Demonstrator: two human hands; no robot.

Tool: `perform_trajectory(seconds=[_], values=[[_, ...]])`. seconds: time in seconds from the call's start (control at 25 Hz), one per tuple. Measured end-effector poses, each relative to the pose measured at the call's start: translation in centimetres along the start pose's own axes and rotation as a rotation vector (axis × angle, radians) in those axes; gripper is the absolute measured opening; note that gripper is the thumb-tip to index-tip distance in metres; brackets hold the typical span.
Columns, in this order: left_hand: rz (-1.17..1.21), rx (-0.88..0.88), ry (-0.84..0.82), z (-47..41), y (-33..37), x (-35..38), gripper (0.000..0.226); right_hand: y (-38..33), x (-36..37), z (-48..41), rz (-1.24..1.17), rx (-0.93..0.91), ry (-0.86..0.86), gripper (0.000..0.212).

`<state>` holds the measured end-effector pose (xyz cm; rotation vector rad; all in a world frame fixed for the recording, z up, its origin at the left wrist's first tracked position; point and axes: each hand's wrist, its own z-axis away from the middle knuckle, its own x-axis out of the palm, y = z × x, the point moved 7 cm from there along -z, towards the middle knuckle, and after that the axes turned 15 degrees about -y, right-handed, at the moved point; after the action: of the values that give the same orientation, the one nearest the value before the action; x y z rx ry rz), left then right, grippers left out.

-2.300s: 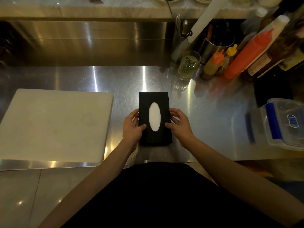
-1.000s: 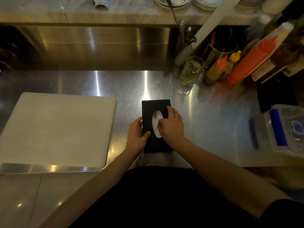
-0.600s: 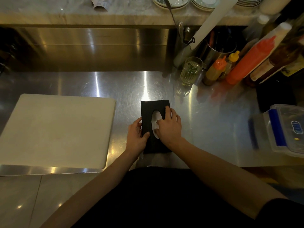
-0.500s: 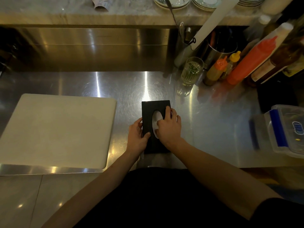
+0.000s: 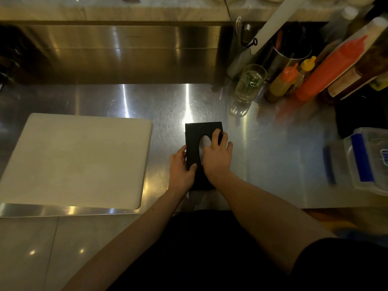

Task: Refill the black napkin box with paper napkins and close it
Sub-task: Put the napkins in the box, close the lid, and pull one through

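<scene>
On the counter (image 5: pixel 273 156), the left hand (image 5: pixel 181 168) clasps the black napkin box (image 5: pixel 194 141) at 9 o'clock; the right hand (image 5: pixel 217 157) covers its opening, seemingly pinching white napkins (image 5: pixel 204 141).

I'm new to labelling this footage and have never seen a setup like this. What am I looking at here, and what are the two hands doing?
There is no machine: a person wears a camera on the head, looking down at their own arms. On the steel counter lies a black napkin box with an oval opening showing white napkins. The left hand steadies the box's left side; the right hand rests on top, fingers at the opening. To the left lies a pale cutting board. Behind are a drinking glass and sauce bottles; at right, a clear plastic container.
</scene>
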<state>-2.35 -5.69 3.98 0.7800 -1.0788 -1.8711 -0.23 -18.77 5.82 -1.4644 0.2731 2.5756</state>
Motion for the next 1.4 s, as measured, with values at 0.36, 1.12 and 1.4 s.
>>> perform_trajectory(seconds=[0.36,1.12,1.4], values=[[-0.045,0.014,0.001,0.0,0.0,0.1,0.068,-0.3,0.0,0.1,0.013,-0.030,0.005,0.049],[0.024,0.079,-0.024,-0.6,0.1,-0.4,0.065,3.0,-1.1,2.0,-0.884,-0.225,0.133,0.001],[-0.014,0.051,-0.031,-0.8,0.1,-0.6,0.064,2.9,-1.5,2.6,-0.922,-0.246,0.165,0.013]])
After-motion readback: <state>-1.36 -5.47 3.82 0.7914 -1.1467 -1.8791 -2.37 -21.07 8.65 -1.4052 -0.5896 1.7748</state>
